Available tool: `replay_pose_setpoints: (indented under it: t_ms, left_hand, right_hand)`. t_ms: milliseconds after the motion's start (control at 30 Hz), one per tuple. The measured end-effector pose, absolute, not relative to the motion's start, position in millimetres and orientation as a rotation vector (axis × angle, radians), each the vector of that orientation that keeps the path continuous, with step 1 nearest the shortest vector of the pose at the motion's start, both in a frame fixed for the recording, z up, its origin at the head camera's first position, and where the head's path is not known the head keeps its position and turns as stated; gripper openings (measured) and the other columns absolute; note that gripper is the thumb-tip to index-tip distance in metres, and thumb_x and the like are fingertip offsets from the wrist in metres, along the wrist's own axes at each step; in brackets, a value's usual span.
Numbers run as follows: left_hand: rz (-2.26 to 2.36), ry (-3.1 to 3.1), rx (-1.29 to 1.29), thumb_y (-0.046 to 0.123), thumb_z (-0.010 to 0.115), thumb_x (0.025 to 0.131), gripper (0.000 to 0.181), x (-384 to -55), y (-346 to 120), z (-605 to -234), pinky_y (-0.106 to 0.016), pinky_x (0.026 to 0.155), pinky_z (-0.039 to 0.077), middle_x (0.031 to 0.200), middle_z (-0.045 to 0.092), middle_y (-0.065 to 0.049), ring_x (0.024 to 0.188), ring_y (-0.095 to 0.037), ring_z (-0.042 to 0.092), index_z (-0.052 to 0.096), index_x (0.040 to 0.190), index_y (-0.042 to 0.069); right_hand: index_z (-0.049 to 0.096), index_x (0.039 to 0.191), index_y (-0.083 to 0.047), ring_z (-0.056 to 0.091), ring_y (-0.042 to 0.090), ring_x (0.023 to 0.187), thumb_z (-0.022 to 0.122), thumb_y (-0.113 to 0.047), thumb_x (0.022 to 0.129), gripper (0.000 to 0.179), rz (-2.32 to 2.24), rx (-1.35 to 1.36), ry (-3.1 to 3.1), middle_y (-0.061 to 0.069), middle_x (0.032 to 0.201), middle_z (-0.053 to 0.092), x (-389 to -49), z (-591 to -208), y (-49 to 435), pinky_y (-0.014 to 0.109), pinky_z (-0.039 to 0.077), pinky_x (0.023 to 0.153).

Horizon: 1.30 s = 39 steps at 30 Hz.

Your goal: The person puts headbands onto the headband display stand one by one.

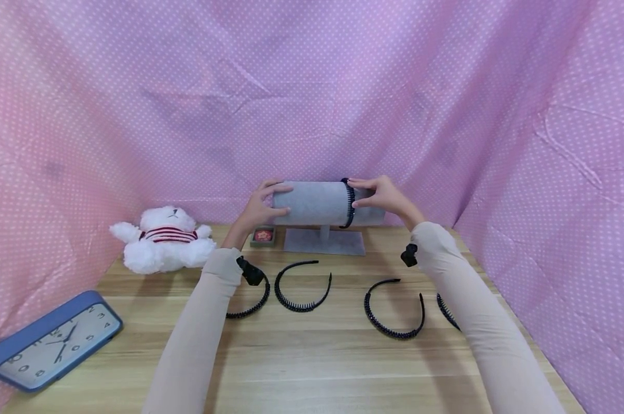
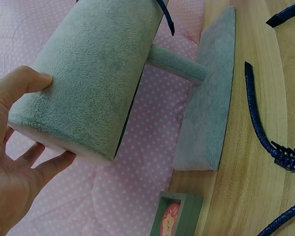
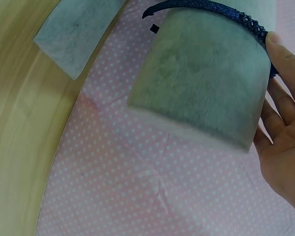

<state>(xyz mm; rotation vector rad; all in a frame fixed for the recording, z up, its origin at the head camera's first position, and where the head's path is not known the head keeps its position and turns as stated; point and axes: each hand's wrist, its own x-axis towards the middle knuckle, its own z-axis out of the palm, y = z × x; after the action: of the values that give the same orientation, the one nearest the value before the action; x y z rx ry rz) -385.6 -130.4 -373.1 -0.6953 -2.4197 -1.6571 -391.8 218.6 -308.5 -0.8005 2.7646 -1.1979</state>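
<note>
A grey plush headband display stand (image 1: 312, 202) with a horizontal roll stands at the back of the table. Around the right part of its roll sits a black beaded headband (image 1: 350, 202), dark blue in the right wrist view. My left hand (image 1: 260, 205) grips the roll's left end, thumb on its front and fingers against the end face. With thumb and fingers, my right hand (image 1: 386, 197) pinches the headband on the roll; in the right wrist view the thumb meets the beaded part, and the other fingers are partly hidden behind the roll.
Several more black headbands lie on the wooden table, one (image 1: 302, 307) left of centre and another (image 1: 394, 333) to the right. A white teddy bear (image 1: 169, 253), a small green box (image 1: 262, 244) and a blue clock (image 1: 55, 340) stand left. Pink dotted cloth (image 1: 312, 86) hangs around.
</note>
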Motion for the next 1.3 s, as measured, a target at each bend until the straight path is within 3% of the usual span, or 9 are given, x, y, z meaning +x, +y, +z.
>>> replay_pose_setpoints:
  t_ms: [233, 667, 967, 1167, 1300]
  left_hand:
    - [-1.664, -2.413, -0.692, 0.005, 0.079, 0.088, 0.053, -386.5, -131.6, -374.0, -0.061, 0.122, 0.026, 0.163, 0.032, -0.010, 0.153, -0.032, 0.021, 0.062, 0.138, 0.004]
    - [-1.663, -2.405, -0.695, 0.005, 0.079, 0.088, 0.050, -385.7, -130.5, -375.4, -0.059, 0.120, 0.032, 0.160, 0.037, -0.007, 0.151, -0.030, 0.025, 0.065, 0.136, 0.008]
    - [-1.685, -2.405, -0.702, 0.001, 0.076, 0.089, 0.052, -384.9, -131.1, -370.6, -0.063, 0.122, 0.025, 0.163, 0.030, -0.017, 0.153, -0.036, 0.020, 0.060, 0.139, -0.001]
    - [-1.683, -2.412, -0.724, -0.004, 0.074, 0.088, 0.051, -364.1, -127.8, -352.3, -0.062, 0.121, 0.027, 0.161, 0.031, -0.024, 0.151, -0.040, 0.022, 0.059, 0.137, -0.006]
    - [-1.678, -2.400, -0.726, -0.003, 0.075, 0.088, 0.052, -376.3, -129.1, -363.3, -0.062, 0.121, 0.028, 0.162, 0.031, -0.022, 0.151, -0.039, 0.022, 0.059, 0.137, -0.005]
  right_hand:
    - [0.063, 0.136, -0.007, 0.020, 0.004, 0.052, 0.083, -0.008, 0.085, 0.055, -1.162, -0.868, 2.791, 0.011, 0.147, 0.056, -393.4, -308.7, 203.4, 0.024, 0.027, 0.054]
    - [0.064, 0.136, -0.009, 0.016, 0.008, 0.052, 0.084, -0.011, 0.084, 0.055, -1.094, -0.880, 2.801, 0.008, 0.148, 0.055, -396.5, -307.3, 185.1, 0.025, 0.027, 0.053]
    - [0.065, 0.137, -0.016, 0.017, 0.010, 0.050, 0.084, -0.015, 0.085, 0.055, -1.072, -0.838, 2.812, 0.002, 0.149, 0.056, -401.1, -305.1, 177.9, 0.024, 0.027, 0.051]
    - [0.064, 0.136, -0.013, 0.018, 0.008, 0.050, 0.083, -0.014, 0.085, 0.054, -1.093, -0.861, 2.805, 0.004, 0.147, 0.057, -403.7, -306.1, 169.1, 0.023, 0.028, 0.054]
    - [0.065, 0.136, -0.012, 0.018, 0.008, 0.050, 0.083, -0.014, 0.085, 0.054, -1.104, -0.887, 2.799, 0.005, 0.145, 0.059, -406.1, -307.2, 161.5, 0.023, 0.029, 0.055]
